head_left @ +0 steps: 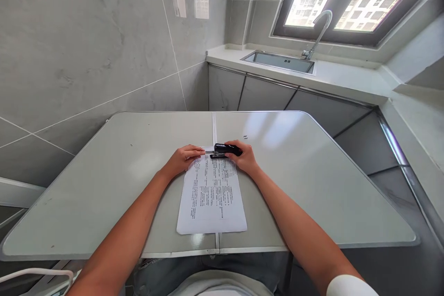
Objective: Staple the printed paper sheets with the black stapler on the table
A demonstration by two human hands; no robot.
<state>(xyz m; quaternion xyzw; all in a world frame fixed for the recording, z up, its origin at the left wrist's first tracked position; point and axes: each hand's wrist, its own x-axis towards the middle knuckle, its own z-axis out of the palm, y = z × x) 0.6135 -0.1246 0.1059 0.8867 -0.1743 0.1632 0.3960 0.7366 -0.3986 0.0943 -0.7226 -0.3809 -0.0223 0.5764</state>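
Observation:
A black stapler [227,149] lies crosswise over the top edge of the printed paper [211,203]. My right hand [243,157] is closed round its right end, thumb below and fingers above. From the stapler's left end a thin metal slide [209,152] sticks out. My left hand [187,158] pinches the outer end of this slide, its fingers pressed together just over the paper's upper left corner. Whether staples are inside the stapler is hidden. Beyond my right hand, a few small staple pieces [245,137] rest on the table.
The pale folding table [104,194] has a seam down its middle, under the paper. A tiled wall [86,46] rises at the left. Behind the table runs a white counter [347,74] with a sink [280,61] and faucet [322,27], below a window.

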